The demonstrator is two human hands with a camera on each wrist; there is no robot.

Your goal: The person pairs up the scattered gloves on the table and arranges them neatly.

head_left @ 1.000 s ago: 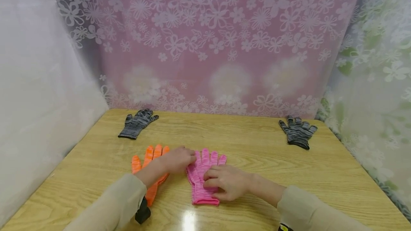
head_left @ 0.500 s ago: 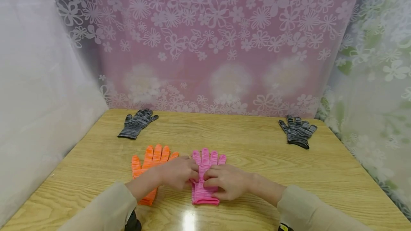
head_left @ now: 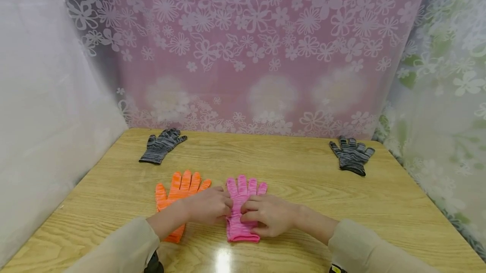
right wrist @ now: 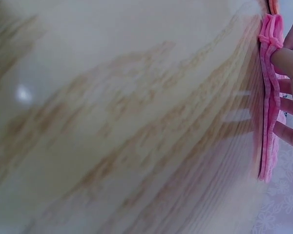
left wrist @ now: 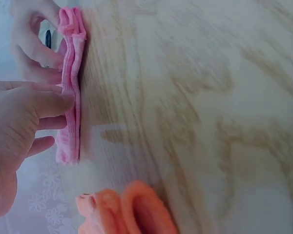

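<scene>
Pinching the pink gloves (head_left: 236, 227) on the desk (head_left: 292, 252), the left hand (head_left: 210, 205) faces the right hand (head_left: 270, 216), spread over them; these seem stacked, like the orange gloves (head_left: 178, 191) left of them, while grey gloves (head_left: 352, 156) behind seem unpaired.

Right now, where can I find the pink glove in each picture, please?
Head: pink glove at lower centre.
Left wrist: pink glove at upper left, seen edge-on.
Right wrist: pink glove near the right edge, edge-on.
Shared landmark: the right hand, touching it.
</scene>
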